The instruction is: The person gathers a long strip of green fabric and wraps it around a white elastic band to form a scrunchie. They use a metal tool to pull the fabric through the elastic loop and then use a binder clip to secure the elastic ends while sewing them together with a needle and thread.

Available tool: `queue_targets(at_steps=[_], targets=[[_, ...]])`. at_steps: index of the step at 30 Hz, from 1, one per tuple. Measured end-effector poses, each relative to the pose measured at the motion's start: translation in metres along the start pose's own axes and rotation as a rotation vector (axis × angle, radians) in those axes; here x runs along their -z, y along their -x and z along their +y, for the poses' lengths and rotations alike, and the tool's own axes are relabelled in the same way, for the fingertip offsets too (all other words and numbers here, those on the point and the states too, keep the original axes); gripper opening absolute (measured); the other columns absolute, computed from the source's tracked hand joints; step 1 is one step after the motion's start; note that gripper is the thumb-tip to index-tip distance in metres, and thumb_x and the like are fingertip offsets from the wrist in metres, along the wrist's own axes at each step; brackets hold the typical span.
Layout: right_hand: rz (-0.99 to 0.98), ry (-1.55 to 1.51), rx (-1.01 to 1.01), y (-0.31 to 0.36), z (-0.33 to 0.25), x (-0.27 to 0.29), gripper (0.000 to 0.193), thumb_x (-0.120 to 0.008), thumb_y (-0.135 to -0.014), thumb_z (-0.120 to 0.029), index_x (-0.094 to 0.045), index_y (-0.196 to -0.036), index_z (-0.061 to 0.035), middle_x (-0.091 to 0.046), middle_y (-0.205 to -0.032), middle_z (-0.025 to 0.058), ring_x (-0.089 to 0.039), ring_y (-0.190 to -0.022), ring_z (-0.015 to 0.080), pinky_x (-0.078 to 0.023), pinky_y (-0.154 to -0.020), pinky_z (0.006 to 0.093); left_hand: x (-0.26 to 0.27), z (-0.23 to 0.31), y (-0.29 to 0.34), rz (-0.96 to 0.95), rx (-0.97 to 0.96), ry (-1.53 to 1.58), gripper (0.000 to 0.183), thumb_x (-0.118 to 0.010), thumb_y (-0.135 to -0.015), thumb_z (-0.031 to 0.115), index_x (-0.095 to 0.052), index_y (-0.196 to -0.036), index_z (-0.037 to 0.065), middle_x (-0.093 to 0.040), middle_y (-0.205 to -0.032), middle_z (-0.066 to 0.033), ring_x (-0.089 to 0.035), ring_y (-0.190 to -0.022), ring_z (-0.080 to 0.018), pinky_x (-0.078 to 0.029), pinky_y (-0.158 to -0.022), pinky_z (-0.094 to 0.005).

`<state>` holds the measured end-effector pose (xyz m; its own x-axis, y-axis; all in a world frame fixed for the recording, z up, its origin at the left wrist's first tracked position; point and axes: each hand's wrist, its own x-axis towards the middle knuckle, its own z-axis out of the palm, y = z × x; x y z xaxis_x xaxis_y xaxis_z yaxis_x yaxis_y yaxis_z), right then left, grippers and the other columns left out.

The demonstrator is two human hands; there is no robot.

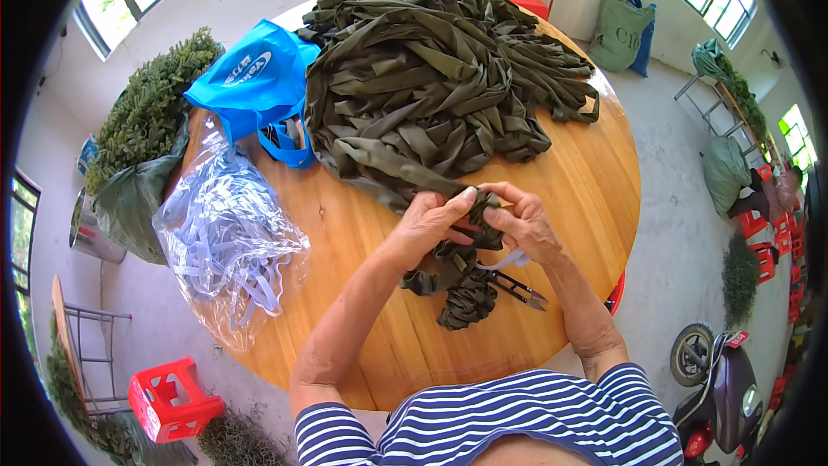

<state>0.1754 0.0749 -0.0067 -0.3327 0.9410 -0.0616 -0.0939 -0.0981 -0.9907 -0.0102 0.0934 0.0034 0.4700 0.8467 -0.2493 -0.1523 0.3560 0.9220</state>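
Both hands work on a dark green fabric strip [398,171] that runs from a large heap of the same cloth [414,78]. My left hand [434,217] pinches it between thumb and fingers. Close beside it, my right hand [524,223] is closed on a bunched part of the strip. A pale elastic band [515,259] shows just below the right fingers, its upper end hidden. Under the hands, gathered ruffled fabric [467,304] lies on the wooden table [379,328]. Black-handled thread snips [520,291] rest beside it, blades toward the right.
A clear plastic bag of pale elastic bands [228,237] sits at the table's left, below a blue tote bag [259,69]. Greenery [151,103] fills a sack further left. A red stool [175,400] stands lower left, and a scooter [724,388] lower right.
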Motion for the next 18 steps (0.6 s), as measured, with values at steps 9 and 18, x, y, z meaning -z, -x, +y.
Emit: queue_targets(at_steps=[9, 18], targets=[[0.039, -0.101, -0.044, -0.004, 0.002, -0.003, 0.047, -0.066, -0.080, -0.019, -0.042, -0.118, -0.0034, -0.054, -0.059, -0.0032, -0.038, -0.039, 0.0012, -0.026, -0.035, 0.0171, -0.008, -0.016, -0.007, 0.190, -0.121, 0.144, 0.032, -0.056, -0.087, 0.031, -0.061, -0.092, 0.000, -0.063, -0.085, -0.0099, -0.061, -0.066, -0.0156, -0.055, -0.058, -0.0290], [0.019, 0.167, 0.072, 0.004, -0.006, -0.009, 0.058, -0.068, -0.078, -0.015, -0.037, -0.126, -0.0061, -0.058, -0.069, -0.0002, -0.049, -0.050, 0.0048, -0.035, -0.043, 0.0185, 0.003, 0.000, 0.000, 0.072, -0.052, -0.157, 0.039, -0.056, -0.086, 0.036, -0.063, -0.088, -0.003, -0.063, -0.077, -0.0098, -0.062, -0.067, -0.0163, -0.051, -0.058, -0.0269]])
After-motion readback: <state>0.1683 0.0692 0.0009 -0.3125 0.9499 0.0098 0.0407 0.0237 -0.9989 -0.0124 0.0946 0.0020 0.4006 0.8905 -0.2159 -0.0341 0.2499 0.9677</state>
